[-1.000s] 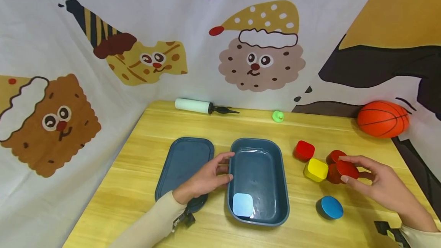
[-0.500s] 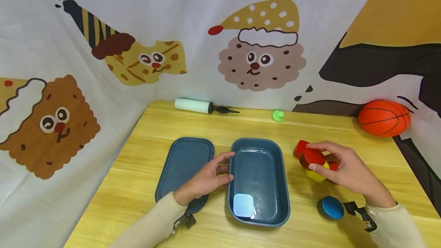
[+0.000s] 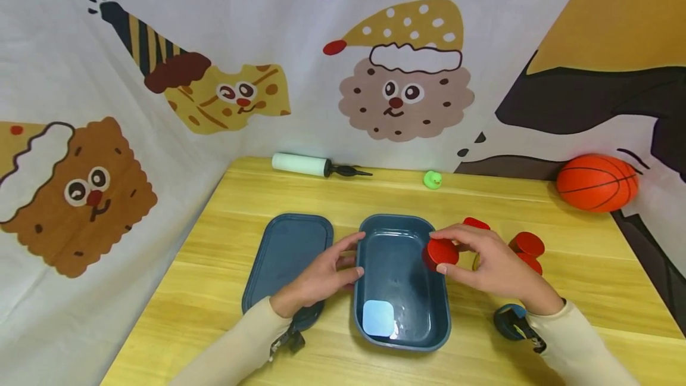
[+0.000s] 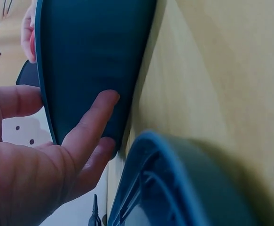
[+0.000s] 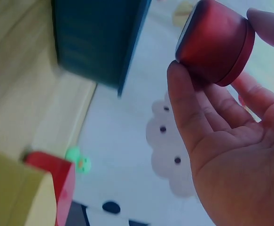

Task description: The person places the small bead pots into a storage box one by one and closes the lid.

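Head view, clock directions taken from the middle of the blue tray point(image 3: 396, 273): at 2 o'clock, over the rim, the right hand point(image 3: 495, 267) pinches a red tin point(image 3: 442, 253) between thumb and fingers, held up off the surface point(image 3: 217, 228). At 9 o'clock the left hand point(image 3: 326, 276) has its fingers spread, touching the tray's outer wall; just beyond lies the lid point(image 3: 289, 255). Inside, at 7 o'clock, is a pale square piece point(image 3: 378, 317). Outside, a blue tin point(image 3: 502, 321) stands between 3 and 4, partly hidden; a green duck point(image 3: 432, 180) sits between 12 and 1.
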Tool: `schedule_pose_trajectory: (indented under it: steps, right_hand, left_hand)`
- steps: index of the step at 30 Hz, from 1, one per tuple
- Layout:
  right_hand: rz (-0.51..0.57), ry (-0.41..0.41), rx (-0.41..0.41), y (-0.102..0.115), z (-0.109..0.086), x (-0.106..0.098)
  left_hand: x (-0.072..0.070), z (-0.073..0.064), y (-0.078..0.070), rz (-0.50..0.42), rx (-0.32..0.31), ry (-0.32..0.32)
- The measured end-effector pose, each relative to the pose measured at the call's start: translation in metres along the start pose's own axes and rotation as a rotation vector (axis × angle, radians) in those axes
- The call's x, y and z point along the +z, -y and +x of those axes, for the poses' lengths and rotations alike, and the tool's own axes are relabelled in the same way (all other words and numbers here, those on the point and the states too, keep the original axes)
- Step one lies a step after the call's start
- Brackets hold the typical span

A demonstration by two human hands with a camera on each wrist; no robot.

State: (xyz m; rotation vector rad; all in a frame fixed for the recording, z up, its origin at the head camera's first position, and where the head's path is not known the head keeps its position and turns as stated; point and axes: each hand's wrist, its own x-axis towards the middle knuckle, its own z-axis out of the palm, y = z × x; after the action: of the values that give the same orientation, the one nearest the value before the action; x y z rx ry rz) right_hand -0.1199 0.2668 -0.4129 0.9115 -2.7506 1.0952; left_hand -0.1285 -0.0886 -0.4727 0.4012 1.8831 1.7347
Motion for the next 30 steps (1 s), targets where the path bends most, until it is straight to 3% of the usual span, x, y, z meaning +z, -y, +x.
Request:
schedule_pose_trajectory:
  steps: [6, 20, 26, 30]
  right_hand:
    - [0.008, 0.065, -0.079, 0.006, 0.004, 0.020]
    - [0.000, 0.245, -0.127, 0.019, -0.006, 0.047]
    - [-0.014, 0.259, -0.158, 0.020, -0.013, 0.058]
    - [-0.084, 0.286, -0.163, 0.022, -0.017, 0.064]
  left_hand:
    - [0.002, 0.002, 0.002, 0.031, -0.014, 0.003]
    - [0.002, 0.002, -0.001, 0.017, -0.026, 0.008]
    - [0.002, 0.003, -0.002, 0.024, -0.031, 0.007]
    - [0.003, 0.003, -0.001, 0.016, -0.034, 0.010]
